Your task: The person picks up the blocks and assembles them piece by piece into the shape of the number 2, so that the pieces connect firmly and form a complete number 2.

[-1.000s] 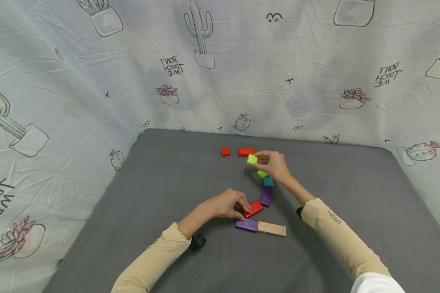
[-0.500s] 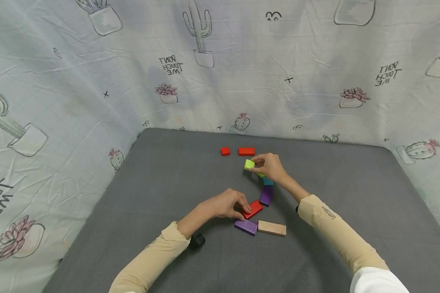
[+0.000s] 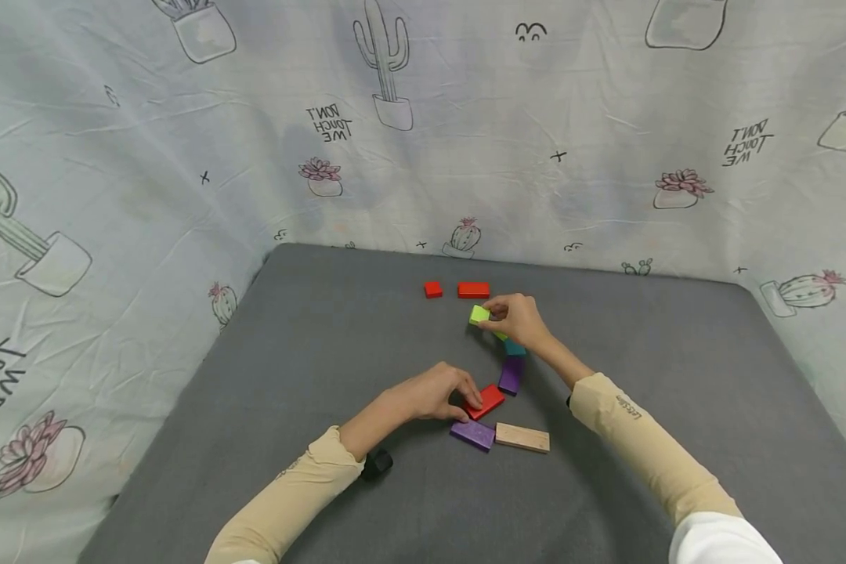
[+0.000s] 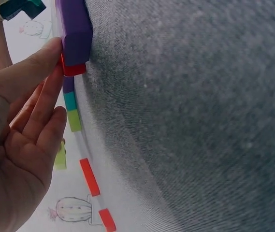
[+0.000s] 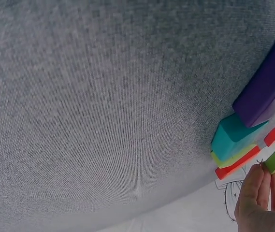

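In the head view my right hand (image 3: 520, 319) pinches a small lime-green block (image 3: 479, 315) between thumb and fingertips, above the cloth. Close to it, a second lime block (image 3: 500, 335) lies partly hidden behind the fingers, touching a teal block (image 3: 514, 347). From there a purple block (image 3: 511, 374) leads to a red block (image 3: 486, 401). My left hand (image 3: 433, 393) rests its fingertips on that red block's left end. Its thumb touches a lighter purple block (image 3: 473, 435), seen end-on as the purple block (image 4: 77, 36) in the left wrist view.
A plain wooden block (image 3: 522, 438) lies beside the lighter purple block. Farther back are a red rectangular block (image 3: 474, 291) and a small red block (image 3: 433, 290). Grey cloth (image 3: 352, 313) covers the surface, and a cactus-printed curtain (image 3: 423, 180) surrounds its back and left.
My right hand moved slightly left and nearer with the lime block, then held still. The lighter purple block turned a little away from the wooden one. My left hand stayed put.
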Tool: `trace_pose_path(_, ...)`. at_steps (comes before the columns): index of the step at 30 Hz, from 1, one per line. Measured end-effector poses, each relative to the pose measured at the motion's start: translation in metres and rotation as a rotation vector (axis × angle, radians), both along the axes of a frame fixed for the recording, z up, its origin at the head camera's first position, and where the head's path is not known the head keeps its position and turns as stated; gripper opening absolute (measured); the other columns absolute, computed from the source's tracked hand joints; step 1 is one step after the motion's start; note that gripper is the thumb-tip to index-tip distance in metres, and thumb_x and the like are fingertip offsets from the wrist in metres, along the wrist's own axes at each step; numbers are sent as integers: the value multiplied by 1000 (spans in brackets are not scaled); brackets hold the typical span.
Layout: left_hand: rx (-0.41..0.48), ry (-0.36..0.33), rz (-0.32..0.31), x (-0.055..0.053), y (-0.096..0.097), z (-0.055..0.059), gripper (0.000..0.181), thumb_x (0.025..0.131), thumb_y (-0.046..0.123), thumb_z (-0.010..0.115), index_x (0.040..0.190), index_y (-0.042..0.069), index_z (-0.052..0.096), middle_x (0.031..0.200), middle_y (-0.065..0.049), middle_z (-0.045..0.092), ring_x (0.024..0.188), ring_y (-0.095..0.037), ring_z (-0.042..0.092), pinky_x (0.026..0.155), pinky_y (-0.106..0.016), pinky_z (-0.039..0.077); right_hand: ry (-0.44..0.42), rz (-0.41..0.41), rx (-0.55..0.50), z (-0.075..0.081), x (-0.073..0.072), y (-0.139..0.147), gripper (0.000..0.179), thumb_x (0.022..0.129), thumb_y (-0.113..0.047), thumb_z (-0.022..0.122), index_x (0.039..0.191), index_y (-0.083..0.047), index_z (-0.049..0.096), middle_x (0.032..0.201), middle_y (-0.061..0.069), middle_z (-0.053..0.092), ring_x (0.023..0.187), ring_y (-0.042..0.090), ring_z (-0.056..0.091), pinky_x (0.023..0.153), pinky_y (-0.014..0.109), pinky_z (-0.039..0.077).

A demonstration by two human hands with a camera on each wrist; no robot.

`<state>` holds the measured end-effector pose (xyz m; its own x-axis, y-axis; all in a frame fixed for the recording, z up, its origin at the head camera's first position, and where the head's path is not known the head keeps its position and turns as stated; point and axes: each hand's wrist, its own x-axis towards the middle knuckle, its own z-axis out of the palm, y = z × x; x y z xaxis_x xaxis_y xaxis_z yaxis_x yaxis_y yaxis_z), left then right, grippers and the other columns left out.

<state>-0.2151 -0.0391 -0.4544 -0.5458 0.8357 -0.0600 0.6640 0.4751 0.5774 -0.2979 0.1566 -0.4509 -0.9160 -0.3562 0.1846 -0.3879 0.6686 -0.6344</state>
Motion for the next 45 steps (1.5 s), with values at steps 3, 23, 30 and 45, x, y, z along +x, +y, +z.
trace_pose_path(3, 2, -3, 2, 0, 0, -1, 24, 73, 17, 74, 97, 14, 71, 98, 8, 63, 97, -4, 55, 86, -17, 41, -19, -6, 14, -1, 0, 1, 32, 73, -19, 75, 97, -1, 69, 93, 14, 67, 83, 25, 64, 71, 37, 51)
trace_pose_path(23, -3, -35, 16, 3, -4, -4, 25, 73, 16, 74, 98, 16, 71, 100, 8, 63, 98, -3, 54, 87, -19, 42, -7, 33, 103, -16, -2, 7, 31, 70, -17, 77, 96, -2, 70, 90, 13, 68, 82, 25, 63, 73, 40, 50)
trace_pose_path(30, -1, -26, 7, 3, -4, -7, 25, 73, 17, 74, 98, 16, 71, 100, 8, 63, 99, -4, 54, 88, -19, 41, 8, 54, 129, -19, -2, 6, 31, 70, -16, 77, 97, 0, 69, 92, 13, 67, 86, 26, 63, 74, 41, 49)
trace_pose_path(45, 12, 11, 8, 4, -6, -7, 25, 74, 17, 74, 99, 15, 71, 101, 6, 63, 98, -6, 55, 87, -19, 42, -13, 28, 84, 1, -2, 20, 36, 80, -18, 68, 109, 3, 63, 109, 18, 61, 98, 36, 56, 78, 48, 47)
